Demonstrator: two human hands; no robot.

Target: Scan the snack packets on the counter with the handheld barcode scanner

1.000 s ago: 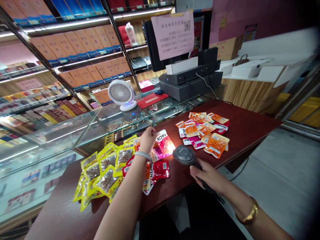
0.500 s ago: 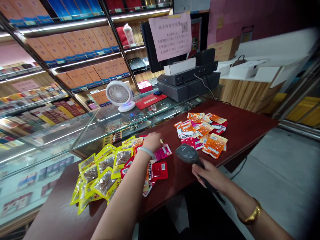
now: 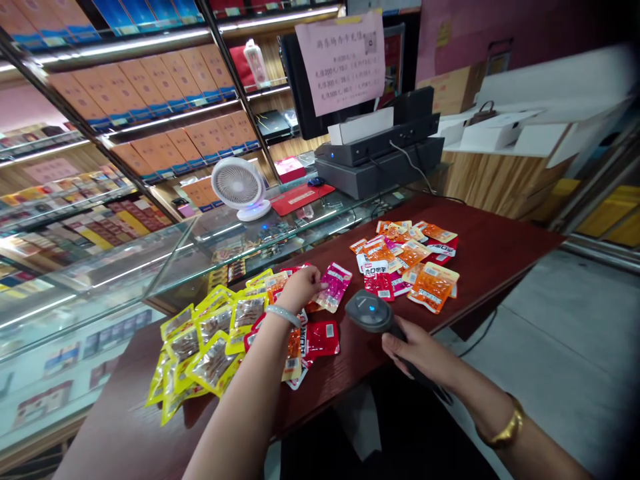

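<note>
Left hand (image 3: 301, 289), fingers pinched on the edge of a purple packet (image 3: 337, 287); right hand (image 3: 416, 347), fingers wrapped around a barcode scanner (image 3: 369, 312).
The purple packet is just left of the scanner's head, near a red packet (image 3: 323, 339). Yellow packets (image 3: 216, 363) lie farther left, a mostly orange pile (image 3: 434, 288) to the right, on a dark red surface (image 3: 495, 230).

From my feed I see a glossy magenta packet (image 3: 336, 285), slanted, printed face showing. Just right of and nearer than it, I see a dark scanner (image 3: 370, 312), blue light lit, handle sloping down rightward.
</note>
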